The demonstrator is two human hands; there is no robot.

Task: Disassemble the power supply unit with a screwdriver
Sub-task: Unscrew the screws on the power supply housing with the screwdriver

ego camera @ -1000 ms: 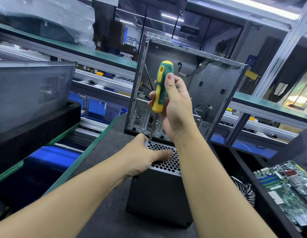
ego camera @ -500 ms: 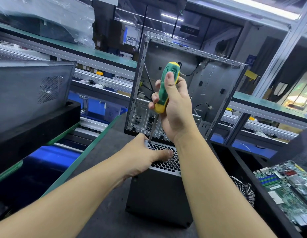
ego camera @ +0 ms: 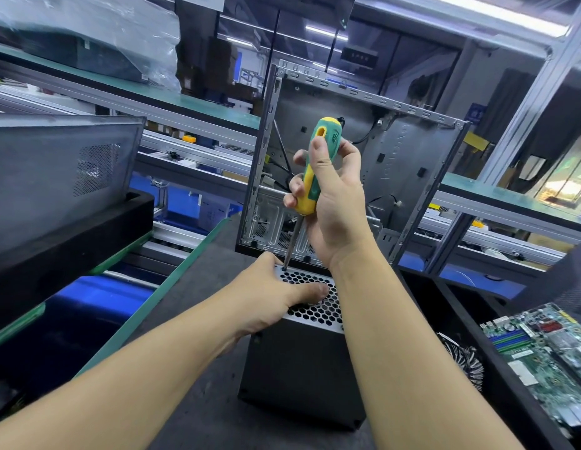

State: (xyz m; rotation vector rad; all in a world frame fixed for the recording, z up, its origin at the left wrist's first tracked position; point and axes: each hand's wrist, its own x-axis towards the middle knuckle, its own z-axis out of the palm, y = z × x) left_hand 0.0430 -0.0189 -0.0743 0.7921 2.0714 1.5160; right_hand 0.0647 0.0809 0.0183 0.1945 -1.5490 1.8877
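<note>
A dark power supply unit (ego camera: 302, 378) stands on end on the grey mat, its silver honeycomb grille (ego camera: 318, 306) facing up. My left hand (ego camera: 269, 297) grips the top of the unit, thumb lying across the grille. My right hand (ego camera: 331, 203) holds a green and yellow screwdriver (ego camera: 315, 164) upright, fingers wrapped round the handle. Its tip sits at the grille's far left corner, just beside my left hand's knuckles.
An empty metal computer case (ego camera: 363, 170) stands open right behind the unit. A grey side panel (ego camera: 58, 170) leans on a black bin (ego camera: 71, 235) at the left. A black tray at the right holds a green motherboard (ego camera: 548, 358) and a fan (ego camera: 461, 358).
My right hand has turned the screwdriver handle a little and shifted its fingers on it; the tip stays at the same corner. My left hand has not moved.
</note>
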